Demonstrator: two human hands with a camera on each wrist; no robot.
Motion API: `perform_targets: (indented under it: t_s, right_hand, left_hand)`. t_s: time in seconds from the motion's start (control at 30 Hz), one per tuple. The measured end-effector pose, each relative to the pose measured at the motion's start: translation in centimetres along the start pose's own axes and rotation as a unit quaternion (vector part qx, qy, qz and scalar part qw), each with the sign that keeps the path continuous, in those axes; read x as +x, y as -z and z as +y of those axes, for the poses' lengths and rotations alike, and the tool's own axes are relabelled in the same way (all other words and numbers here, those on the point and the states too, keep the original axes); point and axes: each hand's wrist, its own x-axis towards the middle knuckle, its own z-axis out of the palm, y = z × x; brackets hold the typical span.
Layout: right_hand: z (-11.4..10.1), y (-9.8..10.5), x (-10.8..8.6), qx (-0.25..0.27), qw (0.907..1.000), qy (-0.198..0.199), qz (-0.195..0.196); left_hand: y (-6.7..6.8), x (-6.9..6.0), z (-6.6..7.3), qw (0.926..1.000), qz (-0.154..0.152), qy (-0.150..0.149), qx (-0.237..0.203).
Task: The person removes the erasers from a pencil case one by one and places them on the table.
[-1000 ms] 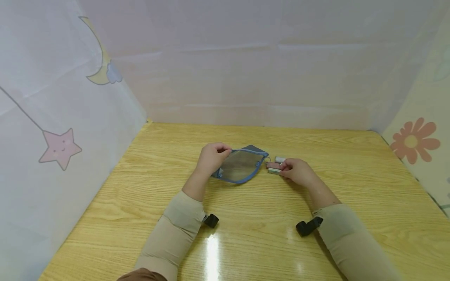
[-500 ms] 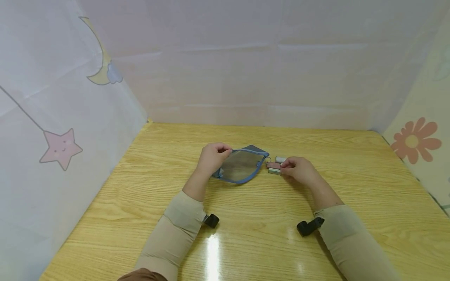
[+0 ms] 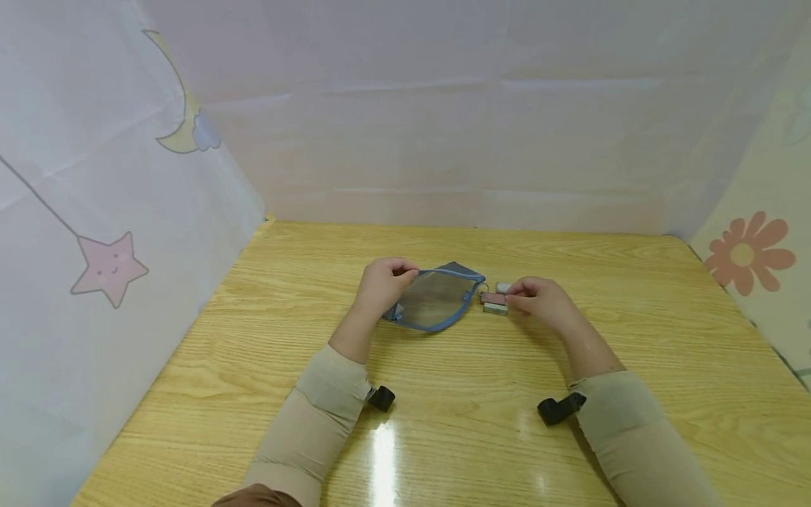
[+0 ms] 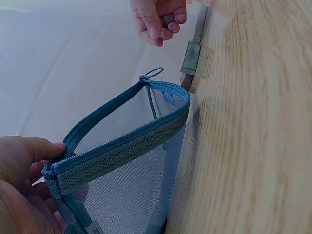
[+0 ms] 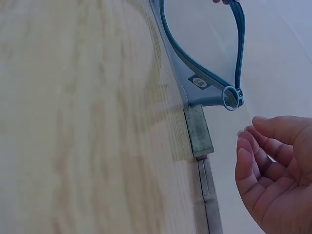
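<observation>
A mesh zip pouch [image 3: 434, 299] with blue zipper edging stands on the table, its mouth spread wide. My left hand [image 3: 382, 285] pinches the pouch's left end at the zipper between thumb and fingers; the left wrist view has this hand [image 4: 27, 183] at the lower left. A ring-shaped zipper pull [image 5: 232, 98] hangs at the other end. Beside that end lie a whitish piece [image 3: 503, 287], a small pink block [image 3: 493, 298] and a pale green block [image 3: 495, 308]. My right hand [image 3: 543, 304], fingers loosely bent, hovers by their right ends; the right wrist view has nothing between its fingertips [image 5: 243, 152].
The wooden table [image 3: 456, 394] runs under everything, with a pale fabric backdrop [image 3: 469, 155] rising behind and at the sides. Grey strips [image 5: 210, 200] stretch beyond the green block in the right wrist view; their kind is unclear.
My right hand has drawn up and slightly right, its fingertips coming off the pale green block. The left hand and the pouch have stayed where they were.
</observation>
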Motion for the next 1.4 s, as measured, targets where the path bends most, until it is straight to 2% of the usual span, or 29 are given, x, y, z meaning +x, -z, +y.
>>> perform_targets:
  t_s: [0.33, 0.63, 0.8, 1.0, 1.17, 1.3, 1.4]
  right_hand:
    - [-0.8, -1.1, 0.2, 0.042, 0.9988, 0.017, -0.018]
    - [-2.3, -2.9, 0.3, 0.05, 0.9969, 0.044, -0.043]
    - [-3.0, -4.2, 0.4, 0.055, 0.9957, 0.046, -0.06]
    - [-3.5, -5.8, 0.8, 0.049, 0.9939, 0.061, -0.078]
    - [-3.9, -7.0, 1.2, 0.02, 0.9939, 0.079, -0.075]
    - [-4.4, -7.9, 1.6, 0.003, 0.9945, 0.073, -0.075]
    - [-5.0, -8.6, 1.7, 0.009, 0.9943, 0.068, -0.082]
  left_hand:
    - [0.0, 0.0, 0.0, 1.0, 0.0, -0.008, 0.001]
    - [-0.1, -0.1, 0.2, 1.0, -0.002, -0.009, -0.002]
    - [-0.2, -0.1, 0.1, 0.9999, -0.006, -0.011, -0.002]
    - [-0.4, -0.1, 0.1, 0.9999, -0.008, -0.013, -0.003]
    - [-0.4, -0.1, 0.1, 0.9999, -0.007, -0.014, -0.005]
    - [-0.4, -0.2, 0.2, 0.9999, -0.009, -0.013, -0.006]
    - [-0.4, -0.2, 0.3, 0.9998, -0.011, -0.016, -0.005]
